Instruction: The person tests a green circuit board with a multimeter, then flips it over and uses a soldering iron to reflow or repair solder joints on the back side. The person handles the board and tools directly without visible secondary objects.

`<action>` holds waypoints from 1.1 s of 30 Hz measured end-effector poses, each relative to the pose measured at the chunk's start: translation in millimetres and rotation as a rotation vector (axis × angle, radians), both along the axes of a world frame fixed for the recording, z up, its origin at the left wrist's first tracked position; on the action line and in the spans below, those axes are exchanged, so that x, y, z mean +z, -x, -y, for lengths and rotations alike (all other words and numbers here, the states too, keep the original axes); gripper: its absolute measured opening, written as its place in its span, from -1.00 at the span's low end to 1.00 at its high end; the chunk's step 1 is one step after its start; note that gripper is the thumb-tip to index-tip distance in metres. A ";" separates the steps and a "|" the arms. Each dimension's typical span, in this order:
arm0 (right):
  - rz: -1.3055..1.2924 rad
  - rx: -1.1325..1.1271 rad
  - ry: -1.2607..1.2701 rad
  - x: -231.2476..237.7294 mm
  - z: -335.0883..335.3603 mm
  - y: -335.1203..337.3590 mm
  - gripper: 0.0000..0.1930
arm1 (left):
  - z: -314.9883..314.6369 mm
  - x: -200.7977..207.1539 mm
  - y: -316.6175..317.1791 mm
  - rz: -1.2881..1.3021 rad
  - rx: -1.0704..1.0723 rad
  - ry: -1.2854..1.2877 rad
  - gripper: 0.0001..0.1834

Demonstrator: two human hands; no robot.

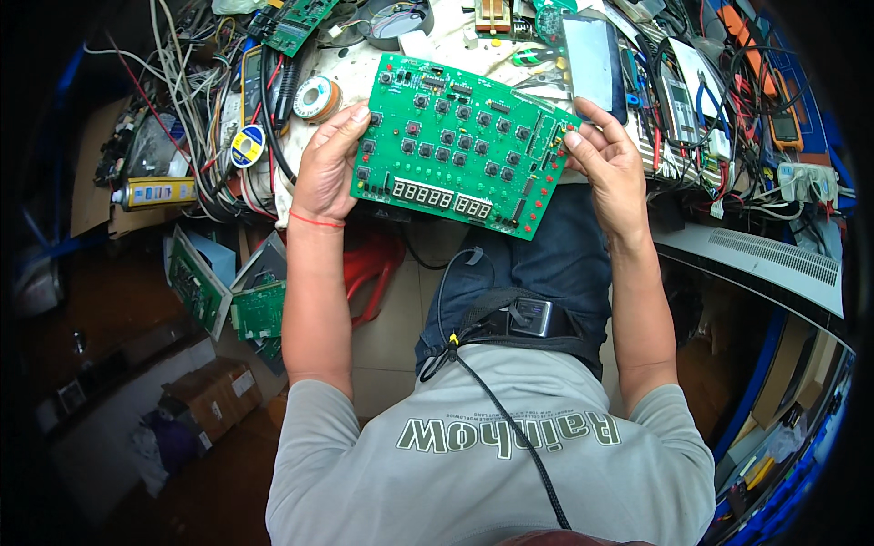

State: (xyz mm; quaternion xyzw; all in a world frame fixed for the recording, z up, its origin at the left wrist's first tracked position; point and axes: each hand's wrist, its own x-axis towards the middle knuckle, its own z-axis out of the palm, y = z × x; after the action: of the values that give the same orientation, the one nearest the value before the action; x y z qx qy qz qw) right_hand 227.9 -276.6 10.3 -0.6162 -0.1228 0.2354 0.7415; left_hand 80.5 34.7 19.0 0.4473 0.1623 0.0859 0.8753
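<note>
A green circuit board [437,166] is held up in front of me over the near edge of the workbench, its component side facing me. It carries rows of black push buttons, small red parts along its right side and a seven-segment display [442,198] near its lower edge. My left hand [332,164] grips the board's left edge, thumb on the front. At the upper right corner, my right hand [608,164] pinches the board between thumb and fingers. The fingers behind the board are partly hidden.
On the cluttered bench [355,68] lie a solder spool [317,98], a second spool [248,146], a multimeter [783,114], a dark-framed panel [594,68] and tangled cables [196,118]. Below left are more circuit boards [259,309], a red stool [373,268] and a cardboard box [214,400].
</note>
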 end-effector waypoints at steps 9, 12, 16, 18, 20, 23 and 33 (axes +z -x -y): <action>-0.009 0.016 -0.006 -7.1 -2.3 -0.2 -0.45 | 20.8 17.4 9.7 -0.097 -0.049 -0.223 -0.61; -0.005 0.025 -0.012 -6.7 -3.6 1.0 -0.45 | 23.0 19.7 11.3 -0.123 -0.036 -0.252 -0.60; 0.012 0.028 -0.003 -4.3 -5.7 2.0 -0.45 | 23.8 17.8 14.1 -0.129 -0.025 -0.246 -0.62; 0.011 0.025 0.008 -3.2 -6.5 1.4 -0.45 | 24.4 15.7 14.9 -0.122 -0.015 -0.238 -0.63; 0.018 0.030 0.000 -3.0 -7.3 1.8 -0.45 | 25.8 13.7 16.0 -0.110 0.000 -0.234 -0.64; 0.022 0.037 -0.004 -3.7 -8.0 2.2 -0.44 | 27.2 11.6 18.5 -0.091 0.012 -0.216 -0.64; 0.017 0.034 0.018 -2.0 -7.6 3.1 -0.45 | 31.3 12.2 19.1 -0.098 0.036 -0.237 -0.67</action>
State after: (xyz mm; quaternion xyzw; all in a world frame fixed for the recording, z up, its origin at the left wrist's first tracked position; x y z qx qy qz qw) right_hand 224.9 -269.0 8.3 -0.6226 -0.1376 0.2439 0.7307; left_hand 61.4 3.3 31.2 0.5481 0.2016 0.0979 0.8058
